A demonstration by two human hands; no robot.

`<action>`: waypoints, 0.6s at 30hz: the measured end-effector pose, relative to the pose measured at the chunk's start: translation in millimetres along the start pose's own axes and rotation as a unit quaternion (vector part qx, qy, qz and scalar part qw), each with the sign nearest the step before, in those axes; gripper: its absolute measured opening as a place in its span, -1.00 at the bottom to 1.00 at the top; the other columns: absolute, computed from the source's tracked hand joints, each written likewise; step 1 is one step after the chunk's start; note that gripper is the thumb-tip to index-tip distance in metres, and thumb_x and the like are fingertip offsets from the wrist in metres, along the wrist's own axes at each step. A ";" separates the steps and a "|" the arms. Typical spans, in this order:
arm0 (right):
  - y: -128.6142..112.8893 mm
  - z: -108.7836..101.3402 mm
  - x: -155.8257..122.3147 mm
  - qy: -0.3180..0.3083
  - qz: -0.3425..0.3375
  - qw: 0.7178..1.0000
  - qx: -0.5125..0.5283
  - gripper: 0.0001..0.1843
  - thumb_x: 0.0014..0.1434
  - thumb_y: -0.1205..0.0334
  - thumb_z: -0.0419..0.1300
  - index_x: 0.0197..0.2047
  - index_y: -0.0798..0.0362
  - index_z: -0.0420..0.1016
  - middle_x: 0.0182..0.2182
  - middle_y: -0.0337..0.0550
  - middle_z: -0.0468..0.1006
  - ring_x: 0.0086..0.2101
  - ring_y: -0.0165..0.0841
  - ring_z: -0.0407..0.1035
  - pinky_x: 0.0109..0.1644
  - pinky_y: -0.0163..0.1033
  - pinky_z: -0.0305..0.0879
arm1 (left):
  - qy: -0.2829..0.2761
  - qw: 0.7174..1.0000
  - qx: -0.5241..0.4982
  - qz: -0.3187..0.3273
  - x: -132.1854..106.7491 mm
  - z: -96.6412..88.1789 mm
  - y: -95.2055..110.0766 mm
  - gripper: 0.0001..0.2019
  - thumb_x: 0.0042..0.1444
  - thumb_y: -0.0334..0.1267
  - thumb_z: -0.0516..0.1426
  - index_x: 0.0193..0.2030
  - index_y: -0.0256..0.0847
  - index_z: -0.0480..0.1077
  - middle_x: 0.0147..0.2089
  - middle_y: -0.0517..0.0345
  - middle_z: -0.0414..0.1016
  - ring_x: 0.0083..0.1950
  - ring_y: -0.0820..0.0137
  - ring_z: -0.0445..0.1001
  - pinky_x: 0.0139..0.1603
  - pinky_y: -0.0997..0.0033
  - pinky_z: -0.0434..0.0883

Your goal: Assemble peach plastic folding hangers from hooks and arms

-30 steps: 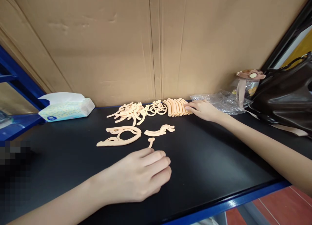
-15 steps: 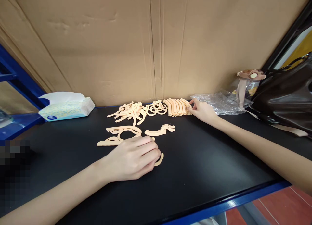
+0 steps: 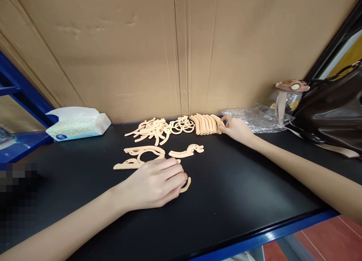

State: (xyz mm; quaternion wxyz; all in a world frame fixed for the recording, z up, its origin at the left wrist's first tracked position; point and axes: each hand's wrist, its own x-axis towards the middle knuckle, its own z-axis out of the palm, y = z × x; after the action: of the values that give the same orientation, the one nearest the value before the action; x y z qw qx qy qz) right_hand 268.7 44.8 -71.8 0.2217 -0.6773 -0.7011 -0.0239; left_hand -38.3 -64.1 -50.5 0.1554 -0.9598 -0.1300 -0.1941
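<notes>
My left hand (image 3: pixel 158 183) rests low over the table with its fingers curled round a beige plastic hanger hook (image 3: pixel 186 185); only the hook's curved end shows past the fingertips. At the back, my right hand (image 3: pixel 234 128) pinches the rightmost curved hanger arm (image 3: pixel 217 120) of a neat row of hanger arms (image 3: pixel 203 124). Just beyond my left hand lies a beige folding hanger piece (image 3: pixel 144 151), partly covered by the hand. A folded hanger arm (image 3: pixel 186 151) with a wavy end lies to its right.
Loose hanger arms (image 3: pixel 152 129) form a pile at the back, beside a heap of hooks (image 3: pixel 182 124). A tissue pack (image 3: pixel 79 125) is at left. A clear plastic bag (image 3: pixel 249 118), a strapped bottle (image 3: pixel 291 97) and a dark bag (image 3: pixel 330 106) stand at right, before a cardboard wall (image 3: pixel 113 57).
Almost nothing differs. The whole view has shifted very slightly; both hands keep the same places and grips.
</notes>
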 end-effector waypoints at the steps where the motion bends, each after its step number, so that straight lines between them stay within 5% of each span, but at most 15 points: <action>1: -0.3 -0.6 0.1 0.003 0.002 1.000 0.004 -0.68 0.08 0.19 0.06 -0.09 0.10 0.38 -0.53 -0.15 0.51 -0.47 -0.25 0.39 -0.41 -0.25 0.12 | 0.000 1.000 -0.001 -0.001 0.1 -0.2 0.3 -0.82 0.24 -0.42 -0.02 -0.28 -0.21 0.39 -0.39 0.14 0.44 -0.28 0.40 0.42 -0.18 0.43 0.38; 8: -0.1 -2.8 -0.6 0.007 -0.011 0.999 0.034 -0.76 0.10 0.27 0.03 -0.15 0.06 0.39 -0.55 -0.19 0.52 -0.48 -0.27 0.39 -0.40 -0.28 0.13 | 0.000 1.000 0.010 0.007 -0.5 -1.4 0.3 -0.82 0.24 -0.42 -0.03 -0.28 -0.22 0.39 -0.39 0.13 0.43 -0.29 0.39 0.41 -0.18 0.42 0.37; 18: 4.9 -5.0 1.2 0.032 0.002 0.996 0.077 -0.62 0.03 0.39 0.02 -0.03 0.09 0.31 -0.57 -0.26 0.52 -0.47 -0.32 0.39 -0.34 -0.31 0.18 | 0.014 1.000 0.018 0.017 0.0 -1.3 -0.6 -0.84 0.24 -0.42 -0.01 -0.29 -0.24 0.39 -0.40 0.15 0.43 -0.29 0.40 0.41 -0.18 0.43 0.37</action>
State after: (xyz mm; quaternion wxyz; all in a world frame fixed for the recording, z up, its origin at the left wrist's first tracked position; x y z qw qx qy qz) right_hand 274.8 44.7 -68.3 0.2958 -0.6584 -0.6920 0.0089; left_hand -38.9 -64.0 -49.2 0.1775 -0.9563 -0.1146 -0.2023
